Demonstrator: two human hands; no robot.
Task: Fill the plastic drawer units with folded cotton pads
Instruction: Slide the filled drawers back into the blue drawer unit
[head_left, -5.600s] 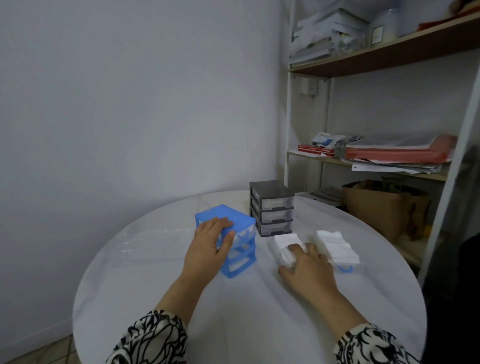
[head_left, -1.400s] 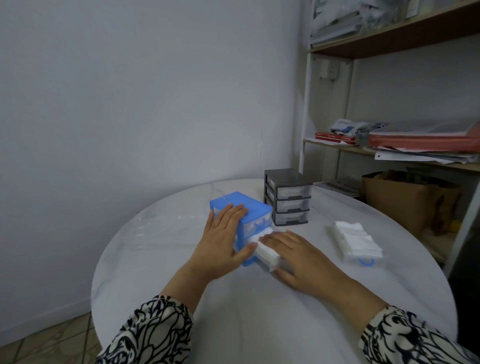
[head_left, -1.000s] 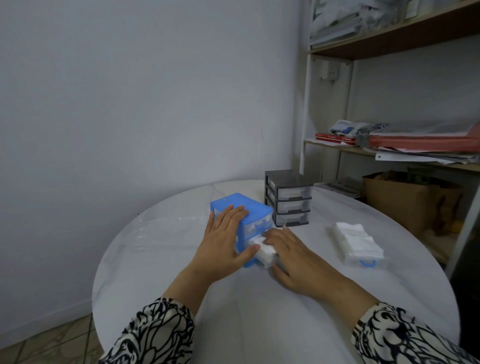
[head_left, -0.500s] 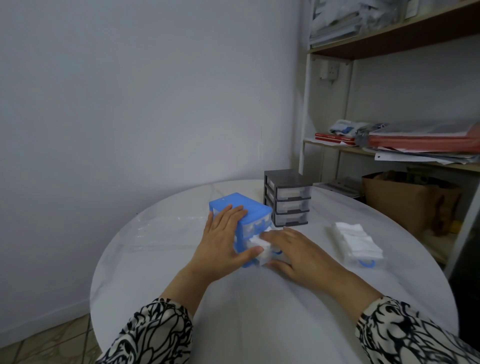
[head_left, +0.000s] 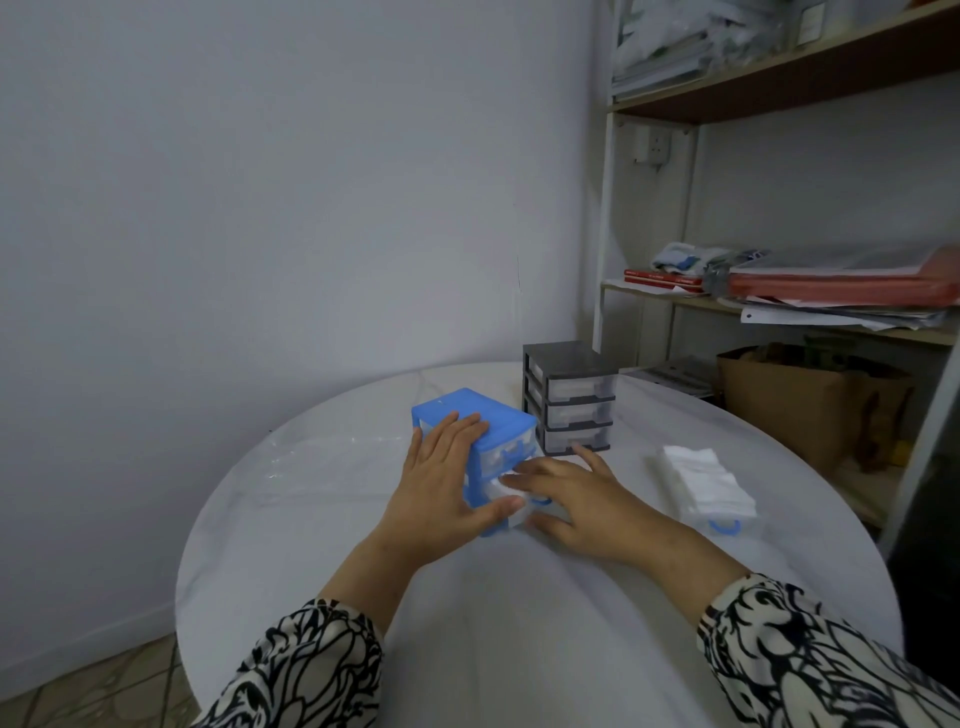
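A blue plastic drawer unit (head_left: 488, 421) stands mid-table. My left hand (head_left: 441, 488) lies flat against its left side and top, thumb along its lower front corner. My right hand (head_left: 576, 493) presses on the unit's bottom drawer (head_left: 511, 512), which sticks out a little with white cotton pads in it; its blue handle peeks out beside my fingers. A black drawer unit (head_left: 569, 397) with three shut clear drawers stands just behind. A loose drawer heaped with folded cotton pads (head_left: 701, 480) lies to the right.
The round white table (head_left: 519, 597) has a clear plastic sheet (head_left: 332, 457) at its left. A shelving rack (head_left: 779, 312) with papers and red folders stands at the right, with a brown paper bag (head_left: 810, 405) below it.
My right hand carried a pad-filled drawer from the table to the blue unit and has pushed it most of the way in. My left hand stays on the unit.
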